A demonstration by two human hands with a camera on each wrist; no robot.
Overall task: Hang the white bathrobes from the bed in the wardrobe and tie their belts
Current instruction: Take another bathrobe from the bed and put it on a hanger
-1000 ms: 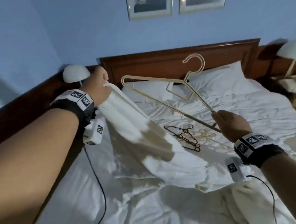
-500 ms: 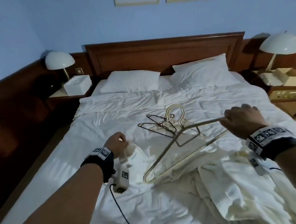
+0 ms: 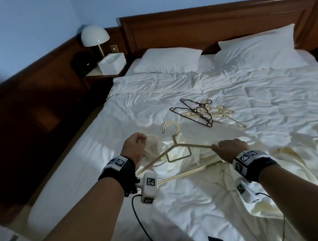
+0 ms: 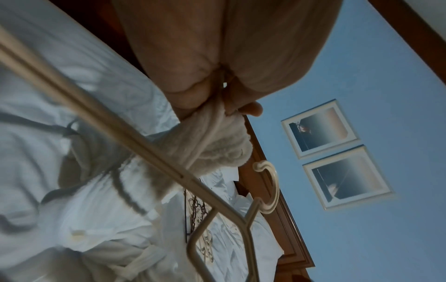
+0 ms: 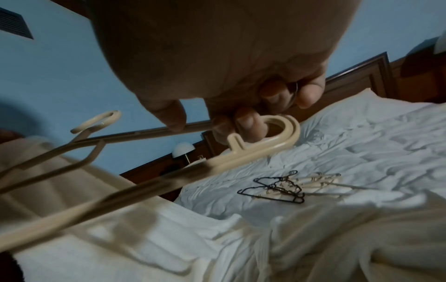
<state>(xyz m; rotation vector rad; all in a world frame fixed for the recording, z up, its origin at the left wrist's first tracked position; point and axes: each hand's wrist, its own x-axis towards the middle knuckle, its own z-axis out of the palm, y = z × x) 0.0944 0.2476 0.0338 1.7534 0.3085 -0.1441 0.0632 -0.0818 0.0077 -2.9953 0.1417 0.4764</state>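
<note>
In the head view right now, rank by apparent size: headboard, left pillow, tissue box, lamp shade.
1. headboard
2. left pillow
3. and 4. tissue box and lamp shade look about alike, so no ranking between them.

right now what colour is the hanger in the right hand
Beige, a pale cream plastic hanger; the right wrist view shows it best, close under the right hand.

No legible text or labels.
</note>
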